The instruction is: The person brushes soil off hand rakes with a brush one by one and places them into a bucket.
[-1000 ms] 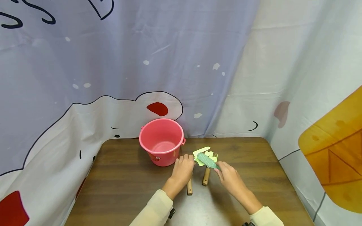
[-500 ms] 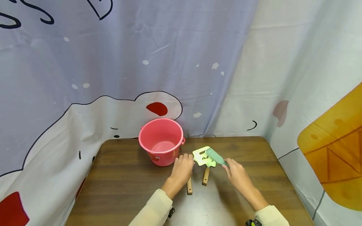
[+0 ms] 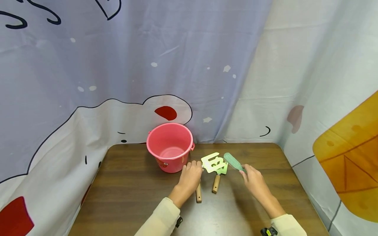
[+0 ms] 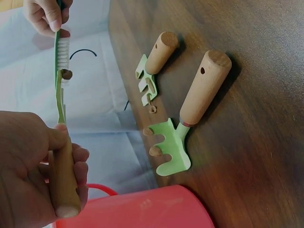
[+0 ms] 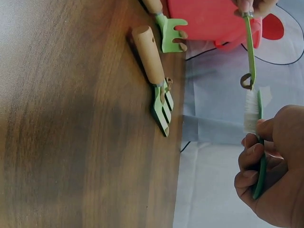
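My left hand (image 3: 190,175) grips the wooden handle (image 4: 64,178) of a small garden fork (image 3: 210,163). Its light-green tines point right, above the table. Seen edge-on in the left wrist view, it has a brown bit near its tip. My right hand (image 3: 256,183) holds a green brush (image 3: 232,161) with white bristles (image 5: 251,111), just right of the tines. On the table below lie a second green fork (image 5: 162,108) and a green hand rake (image 4: 172,147), both wooden-handled, with brown bits on their tines. In the head view my left hand and the held fork partly cover them.
A pink bucket (image 3: 152,146) stands upright at the back of the brown wooden table (image 3: 127,196), left of the tools. A patterned curtain (image 3: 177,49) hangs behind the table and along its sides.
The brush in my right hand has moved right across the fork's tines, from over them to just beyond their tips. My left hand and its fork have hardly moved.
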The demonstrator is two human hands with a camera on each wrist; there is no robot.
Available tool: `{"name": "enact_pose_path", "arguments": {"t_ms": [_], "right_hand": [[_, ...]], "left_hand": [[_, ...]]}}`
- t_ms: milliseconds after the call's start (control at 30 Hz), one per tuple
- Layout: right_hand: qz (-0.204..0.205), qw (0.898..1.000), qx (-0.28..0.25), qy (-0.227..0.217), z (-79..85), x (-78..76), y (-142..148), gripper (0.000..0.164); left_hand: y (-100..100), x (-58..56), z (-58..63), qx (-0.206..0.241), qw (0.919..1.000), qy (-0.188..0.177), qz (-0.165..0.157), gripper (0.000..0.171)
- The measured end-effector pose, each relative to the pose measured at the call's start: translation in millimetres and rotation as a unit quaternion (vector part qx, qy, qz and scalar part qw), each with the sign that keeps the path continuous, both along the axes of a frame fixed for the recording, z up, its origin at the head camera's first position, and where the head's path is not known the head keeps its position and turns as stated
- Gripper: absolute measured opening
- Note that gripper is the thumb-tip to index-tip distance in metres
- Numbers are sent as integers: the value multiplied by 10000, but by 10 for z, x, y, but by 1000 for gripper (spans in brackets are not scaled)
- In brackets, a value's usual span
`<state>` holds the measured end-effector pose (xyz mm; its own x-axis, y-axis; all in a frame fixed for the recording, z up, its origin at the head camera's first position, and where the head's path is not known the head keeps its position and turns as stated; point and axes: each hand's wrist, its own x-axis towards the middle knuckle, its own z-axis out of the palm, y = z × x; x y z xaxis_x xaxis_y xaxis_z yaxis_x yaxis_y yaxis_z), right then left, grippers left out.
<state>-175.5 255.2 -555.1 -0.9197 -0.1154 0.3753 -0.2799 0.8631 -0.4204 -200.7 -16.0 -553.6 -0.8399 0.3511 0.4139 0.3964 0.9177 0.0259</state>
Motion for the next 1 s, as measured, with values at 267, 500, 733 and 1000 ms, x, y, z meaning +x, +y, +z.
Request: {"name": "enact_pose_path", "arguments": {"t_ms": [267, 500, 733, 1000], "right_hand": [[35, 9999, -78, 53, 77, 14, -42, 22], [481, 9988, -60, 65, 149, 84, -305, 21], [812, 9963, 88, 271, 94, 143, -508, 19], [676, 9971, 138, 323, 86, 121, -488, 19]], "left_hand": [[7, 2, 11, -30, 9999, -96, 8, 19], [16, 4, 11, -11, 9999, -140, 8, 17], [31, 11, 28, -9, 10000, -83, 37, 19], [36, 24, 54, 34, 9997, -215, 105, 21]]}}
